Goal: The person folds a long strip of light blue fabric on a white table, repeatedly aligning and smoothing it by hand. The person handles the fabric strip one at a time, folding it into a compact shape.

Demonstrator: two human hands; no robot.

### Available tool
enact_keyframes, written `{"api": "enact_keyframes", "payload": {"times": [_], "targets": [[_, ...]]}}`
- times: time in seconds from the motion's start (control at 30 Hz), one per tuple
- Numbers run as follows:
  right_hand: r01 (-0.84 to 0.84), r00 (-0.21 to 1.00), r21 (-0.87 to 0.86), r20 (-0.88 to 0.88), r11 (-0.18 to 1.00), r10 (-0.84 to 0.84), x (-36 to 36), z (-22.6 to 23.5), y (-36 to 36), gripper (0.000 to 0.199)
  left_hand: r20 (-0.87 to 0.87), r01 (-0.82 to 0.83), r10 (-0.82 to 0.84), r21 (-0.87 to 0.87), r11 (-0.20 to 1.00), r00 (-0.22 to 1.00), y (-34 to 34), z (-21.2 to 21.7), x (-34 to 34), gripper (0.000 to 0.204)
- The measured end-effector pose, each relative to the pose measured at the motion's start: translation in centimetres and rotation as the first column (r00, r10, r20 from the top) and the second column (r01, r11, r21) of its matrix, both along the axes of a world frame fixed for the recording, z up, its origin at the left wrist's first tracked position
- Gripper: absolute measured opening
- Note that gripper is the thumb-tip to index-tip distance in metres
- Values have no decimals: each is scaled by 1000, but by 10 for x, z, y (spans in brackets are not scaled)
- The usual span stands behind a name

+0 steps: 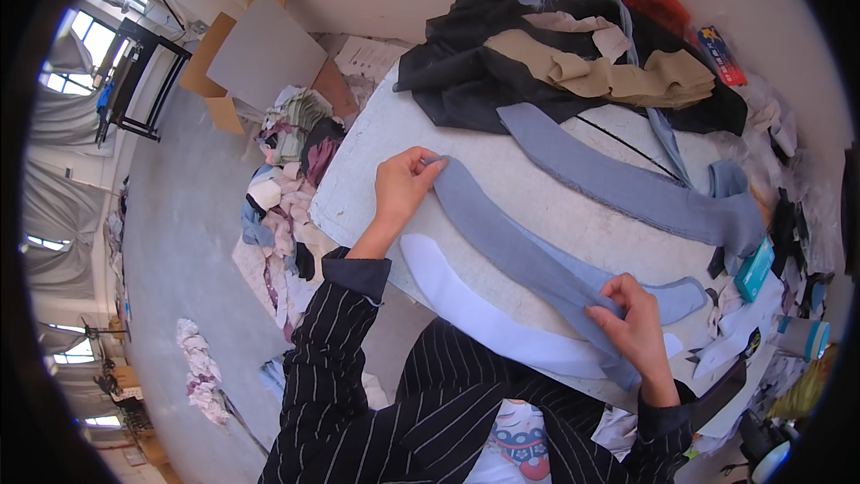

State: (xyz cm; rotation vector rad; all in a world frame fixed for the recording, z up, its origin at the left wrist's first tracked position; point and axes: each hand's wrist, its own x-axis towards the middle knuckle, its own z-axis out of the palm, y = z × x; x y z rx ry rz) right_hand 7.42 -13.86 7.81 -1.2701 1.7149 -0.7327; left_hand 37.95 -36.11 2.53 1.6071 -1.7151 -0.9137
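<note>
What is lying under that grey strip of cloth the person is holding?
Under the grey strip lies a white curved piece on the table; its middle part is covered.

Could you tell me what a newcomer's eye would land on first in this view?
Most likely the long curved blue-grey fabric strip stretched across the white table, pinched at its far end by the left hand and near its other end by the right hand, above a matching white curved piece. Next comes the heap of black and tan cloth at the table's far side, then the scrap pile on the floor to the left.
</note>
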Motion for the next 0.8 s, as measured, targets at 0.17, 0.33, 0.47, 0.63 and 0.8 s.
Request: {"api": "enact_keyframes", "payload": {"times": [0.17, 0.33, 0.47, 0.63, 0.8], "targets": [[-9, 1000, -18, -21, 1000, 9, -2, -3, -3, 29, 237, 6, 17, -97, 995, 971, 4, 8, -4, 23], [-19, 1000, -11, -12, 1000, 19, -4, -1, -6, 29, 526, 407, -99, -511, 757, 845, 14, 8, -12, 40], [9, 1000, -41, 26, 999, -7, -6, -5, -4, 30, 665, 554, -305, -196, 810, 681, 23, -1, -22, 50], [42, 996, -68, -70, 997, -47, -7, -8, -8, 29, 649, 555, -346, -142, 820, 677, 21, -4, -21, 54], [34, 983, -104, -178, 994, -52, -6, -11, -12, 28, 640, 566, -357, -149, 810, 680, 19, -7, -19, 53]]}}
